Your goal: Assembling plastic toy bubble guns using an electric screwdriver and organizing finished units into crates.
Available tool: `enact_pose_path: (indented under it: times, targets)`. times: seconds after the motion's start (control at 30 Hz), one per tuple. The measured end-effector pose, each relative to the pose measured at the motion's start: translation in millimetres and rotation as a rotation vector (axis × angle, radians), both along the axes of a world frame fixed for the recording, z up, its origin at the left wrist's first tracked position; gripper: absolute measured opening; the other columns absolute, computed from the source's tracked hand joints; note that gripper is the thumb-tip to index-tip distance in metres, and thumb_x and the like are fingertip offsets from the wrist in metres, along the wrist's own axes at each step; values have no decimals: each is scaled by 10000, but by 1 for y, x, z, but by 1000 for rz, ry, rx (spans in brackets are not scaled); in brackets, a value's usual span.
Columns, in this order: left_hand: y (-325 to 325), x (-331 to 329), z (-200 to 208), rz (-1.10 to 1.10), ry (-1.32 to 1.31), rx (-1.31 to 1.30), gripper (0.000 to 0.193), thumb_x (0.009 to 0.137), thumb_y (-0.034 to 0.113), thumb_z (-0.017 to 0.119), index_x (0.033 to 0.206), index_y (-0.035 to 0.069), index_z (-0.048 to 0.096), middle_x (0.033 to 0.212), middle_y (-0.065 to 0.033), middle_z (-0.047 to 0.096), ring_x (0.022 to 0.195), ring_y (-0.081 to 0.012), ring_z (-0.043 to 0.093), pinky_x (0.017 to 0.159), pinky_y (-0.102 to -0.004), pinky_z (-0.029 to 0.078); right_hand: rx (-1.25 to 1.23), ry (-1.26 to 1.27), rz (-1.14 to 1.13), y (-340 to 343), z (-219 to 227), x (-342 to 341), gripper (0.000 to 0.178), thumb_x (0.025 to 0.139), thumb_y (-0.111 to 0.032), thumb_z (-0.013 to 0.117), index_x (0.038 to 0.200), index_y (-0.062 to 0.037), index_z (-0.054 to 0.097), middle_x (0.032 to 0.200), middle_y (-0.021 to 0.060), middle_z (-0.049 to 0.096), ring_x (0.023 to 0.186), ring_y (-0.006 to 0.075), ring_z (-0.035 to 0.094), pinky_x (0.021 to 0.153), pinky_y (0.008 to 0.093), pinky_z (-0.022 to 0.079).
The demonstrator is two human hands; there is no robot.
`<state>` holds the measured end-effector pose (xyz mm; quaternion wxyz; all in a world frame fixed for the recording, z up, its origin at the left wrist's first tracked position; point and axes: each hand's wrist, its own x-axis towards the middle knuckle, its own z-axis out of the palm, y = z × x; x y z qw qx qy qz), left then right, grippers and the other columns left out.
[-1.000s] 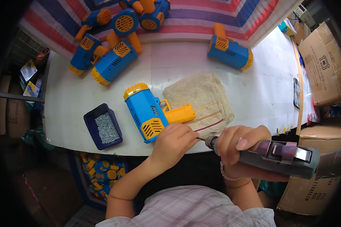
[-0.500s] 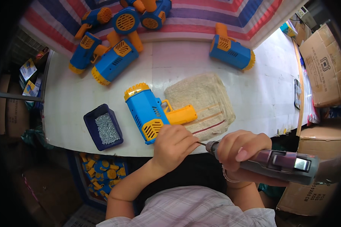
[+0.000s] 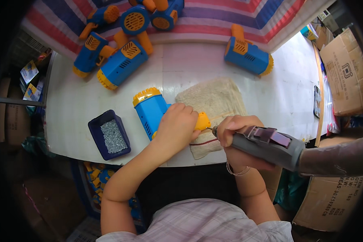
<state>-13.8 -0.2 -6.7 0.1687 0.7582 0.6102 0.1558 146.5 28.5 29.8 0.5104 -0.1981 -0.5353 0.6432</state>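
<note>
A blue toy gun (image 3: 150, 111) with a yellow toothed rim lies on its side on the table, its yellow handle (image 3: 203, 121) over a folded beige cloth (image 3: 226, 97). My left hand (image 3: 176, 127) grips it where handle and body meet, hiding much of both. In my right hand (image 3: 238, 139) is a grey electric screwdriver (image 3: 280, 149), held almost level. Its thin bit meets the handle near the end, at or very close to the surface. Whether a screw sits at the tip is too small to tell.
A dark blue bin (image 3: 109, 135) of small silvery screws stands left of the toy gun. More toy guns (image 3: 123, 64) lie at the back left, one (image 3: 248, 56) at the back right, by a striped sheet (image 3: 213, 18). A phone (image 3: 317, 101) and cardboard boxes (image 3: 347, 72) are at the right.
My left hand has moved up from the table's front edge onto the toy gun's handle. My right hand has brought the screwdriver up and left, its bit now at the handle's end.
</note>
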Motion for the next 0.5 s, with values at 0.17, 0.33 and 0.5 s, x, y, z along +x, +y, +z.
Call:
enact_pose_path:
  times: [0.17,0.33,0.5]
  targets:
    - [2,0,0,13,-59,17,285,599,206,703,786,28,583,801,-100,553,835,-263,524,781,-359,413,50,-27,-11,1,-10,-10,925,513,-872,419,796,5,500,555,42,482,479,141,458,426,233,352]
    - [0,0,1,49,-37,21,289,594,220,707,778,35,582,802,-100,555,841,-267,525,782,-358,414,115,123,58,8,-20,-11,913,534,-864,425,809,4,491,562,47,476,463,139,442,420,231,347]
    - [-14,11,-18,-6,217,136,166,685,182,578,763,36,568,775,-99,555,781,-234,541,782,-348,410,-45,294,-180,5,-9,2,1209,500,-926,229,1171,64,401,544,51,436,450,129,395,413,238,322]
